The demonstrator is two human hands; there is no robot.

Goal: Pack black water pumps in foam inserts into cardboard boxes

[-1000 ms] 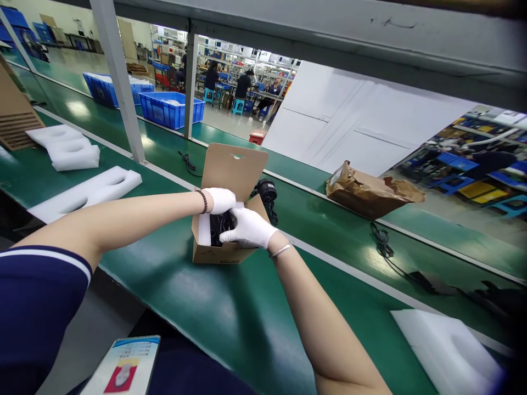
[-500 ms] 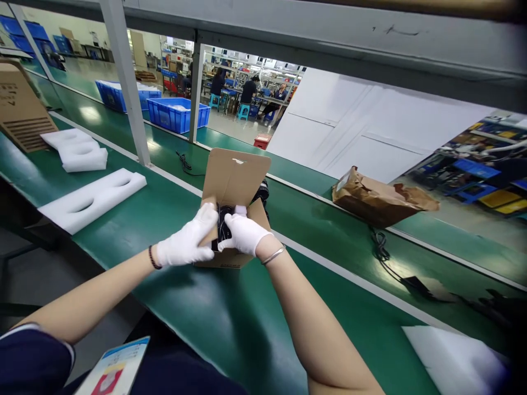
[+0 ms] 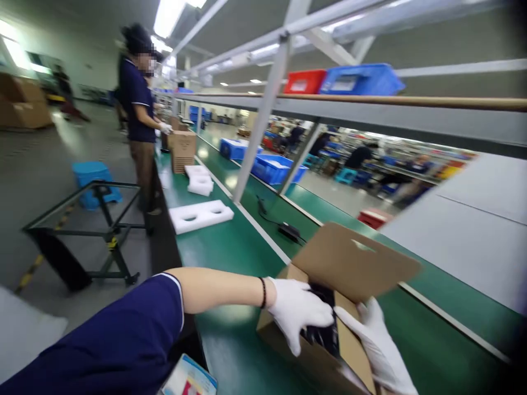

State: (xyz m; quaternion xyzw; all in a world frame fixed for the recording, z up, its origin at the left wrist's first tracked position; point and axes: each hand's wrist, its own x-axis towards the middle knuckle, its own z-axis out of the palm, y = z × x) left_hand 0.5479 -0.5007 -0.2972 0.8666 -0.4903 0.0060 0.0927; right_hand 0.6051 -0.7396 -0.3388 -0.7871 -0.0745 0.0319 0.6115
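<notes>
The cardboard box (image 3: pixel 315 366) is set on the green bench (image 3: pixel 230 252), its lid (image 3: pixel 358 266) raised and its black contents (image 3: pixel 328 336) exposed. The left hand (image 3: pixel 302 308), white-gloved, is poised over these contents — fingers extended, thumb spread apart, nothing gripped. The right hand (image 3: pixel 381 345), also gloved, is placed at the box's right side — whether the wall is grasped cannot be told. A black adapter (image 3: pixel 289 232) is seen beyond the box; farther left, a white foam piece (image 3: pixel 201 218) is laid near another carton (image 3: pixel 183 149), beside which a co-worker (image 3: pixel 138 104) is positioned.
</notes>
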